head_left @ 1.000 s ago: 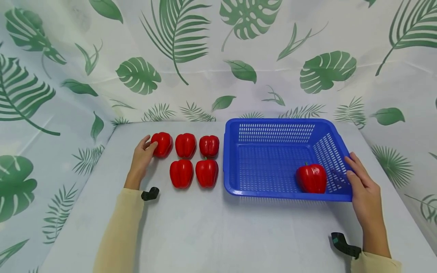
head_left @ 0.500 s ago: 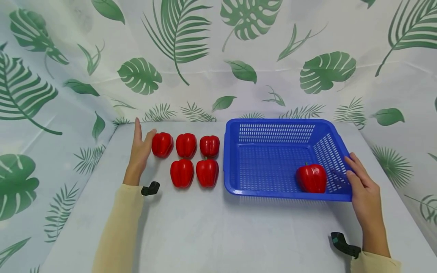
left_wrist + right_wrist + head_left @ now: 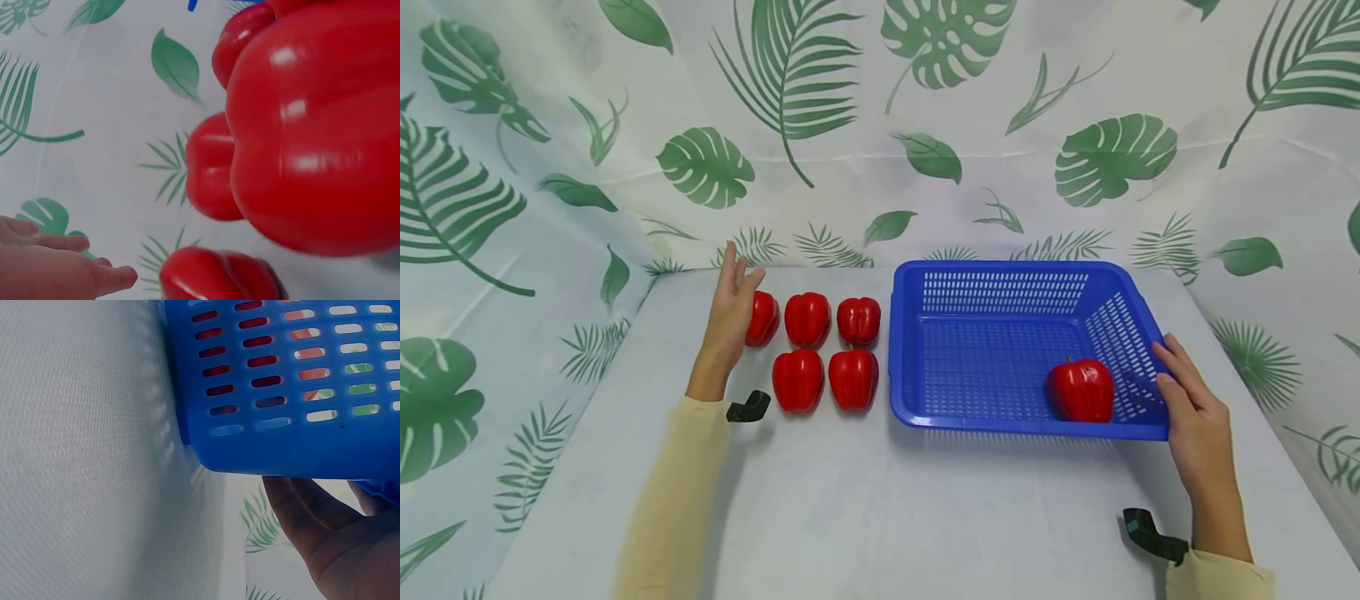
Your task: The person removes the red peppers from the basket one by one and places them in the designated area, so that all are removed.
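My left hand (image 3: 730,312) hovers with extended fingers over the left side of a red bell pepper (image 3: 763,320), partly hiding it. Nothing is in that hand; in the left wrist view its fingers (image 3: 69,265) are apart from the nearby peppers. Several red bell peppers stand on the table in two rows, such as a front one (image 3: 798,381) and a back one (image 3: 808,320). At the right, my right hand (image 3: 1201,425) grips the right rim of a blue plastic basket (image 3: 1037,428). One red bell pepper (image 3: 1082,391) lies inside, near the basket's right front corner.
A white table (image 3: 925,517) carries everything. Behind it hangs a white cloth (image 3: 842,192) printed with green leaves, which also runs along both sides. Black wrist-worn devices sit at the left wrist (image 3: 748,407) and the right wrist (image 3: 1153,537).
My left hand has let go of the back-left pepper, straightened its fingers, lifted, and shifted rightward over it. My right hand stays on the basket, and the peppers keep their places.
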`<action>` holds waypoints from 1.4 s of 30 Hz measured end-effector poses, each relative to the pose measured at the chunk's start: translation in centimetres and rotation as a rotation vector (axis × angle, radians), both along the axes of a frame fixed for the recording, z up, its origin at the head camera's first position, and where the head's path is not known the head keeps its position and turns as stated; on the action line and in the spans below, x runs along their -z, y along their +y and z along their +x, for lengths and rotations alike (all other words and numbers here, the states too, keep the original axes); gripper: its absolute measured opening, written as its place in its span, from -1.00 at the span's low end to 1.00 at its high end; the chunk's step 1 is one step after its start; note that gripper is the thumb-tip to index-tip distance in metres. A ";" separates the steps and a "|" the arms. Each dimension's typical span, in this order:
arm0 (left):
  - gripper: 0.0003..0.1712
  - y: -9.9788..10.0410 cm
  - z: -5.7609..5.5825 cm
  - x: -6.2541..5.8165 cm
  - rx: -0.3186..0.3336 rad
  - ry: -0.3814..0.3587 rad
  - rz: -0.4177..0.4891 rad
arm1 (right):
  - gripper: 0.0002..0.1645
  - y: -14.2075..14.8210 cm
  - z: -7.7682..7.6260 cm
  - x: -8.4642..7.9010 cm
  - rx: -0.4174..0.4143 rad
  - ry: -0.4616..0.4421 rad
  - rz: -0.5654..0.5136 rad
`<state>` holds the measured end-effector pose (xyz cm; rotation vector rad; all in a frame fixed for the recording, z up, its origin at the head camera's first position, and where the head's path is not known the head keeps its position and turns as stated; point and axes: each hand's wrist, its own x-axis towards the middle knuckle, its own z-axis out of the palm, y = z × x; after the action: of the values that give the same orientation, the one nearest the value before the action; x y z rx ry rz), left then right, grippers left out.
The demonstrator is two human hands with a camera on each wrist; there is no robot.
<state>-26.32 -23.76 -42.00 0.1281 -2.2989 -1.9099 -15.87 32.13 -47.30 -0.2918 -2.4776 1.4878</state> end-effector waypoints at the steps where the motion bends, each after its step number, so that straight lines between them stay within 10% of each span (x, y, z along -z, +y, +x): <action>1: -0.06 0.2 0.0 0.0 0.004 -0.002 0.003 | -0.39 0.0 0.0 0.0 0.000 0.000 0.000; 31: -0.44 9.6 -0.7 -1.7 0.351 0.088 0.100 | -0.39 0.1 0.2 0.1 0.000 -0.029 0.002; 42: -0.45 13.8 -1.4 -2.0 0.362 0.154 0.184 | -0.39 0.0 0.2 0.1 -0.004 -0.043 -0.001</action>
<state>-27.68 -9.96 -40.02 -0.4288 -2.1563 -2.2068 -15.67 32.16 -47.38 -0.3224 -2.5117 1.4999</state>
